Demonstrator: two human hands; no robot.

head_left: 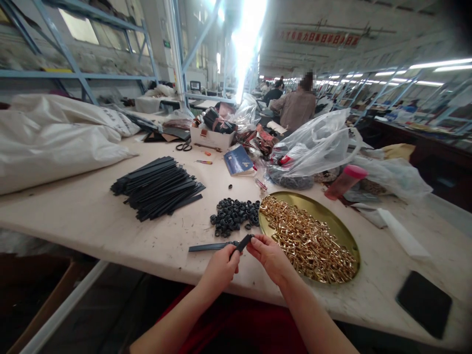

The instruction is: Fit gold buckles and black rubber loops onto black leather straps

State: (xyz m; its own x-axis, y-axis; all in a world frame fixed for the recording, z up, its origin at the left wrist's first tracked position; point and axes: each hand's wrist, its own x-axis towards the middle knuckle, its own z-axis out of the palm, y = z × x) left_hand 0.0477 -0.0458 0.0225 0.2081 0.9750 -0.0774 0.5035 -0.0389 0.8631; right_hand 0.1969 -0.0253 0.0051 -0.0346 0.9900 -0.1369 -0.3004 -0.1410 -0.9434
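My left hand (220, 269) is closed around a short black strap (243, 243) just above the table's front edge. At the strap's far end my right hand (272, 258) pinches with thumb and fingertips; a small dark piece shows there, too small to tell whether it is a loop or the strap's tip. Another black strap (207, 248) lies flat to the left of my left hand. Beyond my hands is a heap of small black loops (234, 215). Right beside it, an oval gold tray (341, 226) holds many small gold metal fittings (313, 241).
A stack of black strips (158, 189) lies at left. Behind are scissors (183, 146), a blue booklet (239, 161), a white box (210, 139) and plastic bags (313, 147). A pink-lidded cup (344, 182) and a dark flat phone-like slab (424, 302) are at right. A person (297, 105) sits farther back.
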